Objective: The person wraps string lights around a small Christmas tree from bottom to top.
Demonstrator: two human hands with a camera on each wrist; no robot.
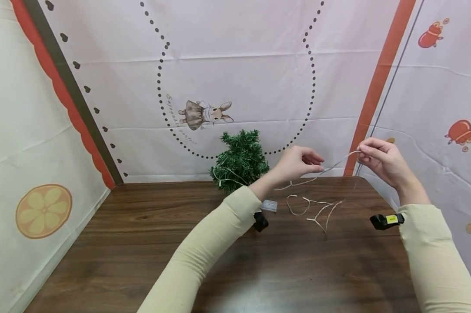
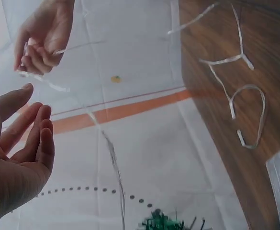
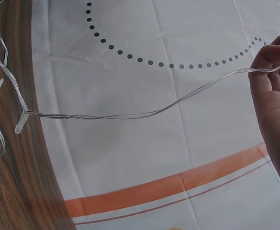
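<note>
A thin clear string of fairy lights stretches from a small green artificial Christmas tree to my right hand. My right thumb and fingers pinch that string above the table's right side. In the right wrist view, the hanging wire drops from the fingers to the table. My left hand hovers beside the stretched string, just right of the tree. In the left wrist view its thumb and fingers stand apart with nothing between them. Loose loops of the light string lie on the table below.
The brown wooden table meets printed cloth walls at the back and sides. A clear ridged plastic piece lies near the tree's base. Black wrist cameras are strapped to both arms.
</note>
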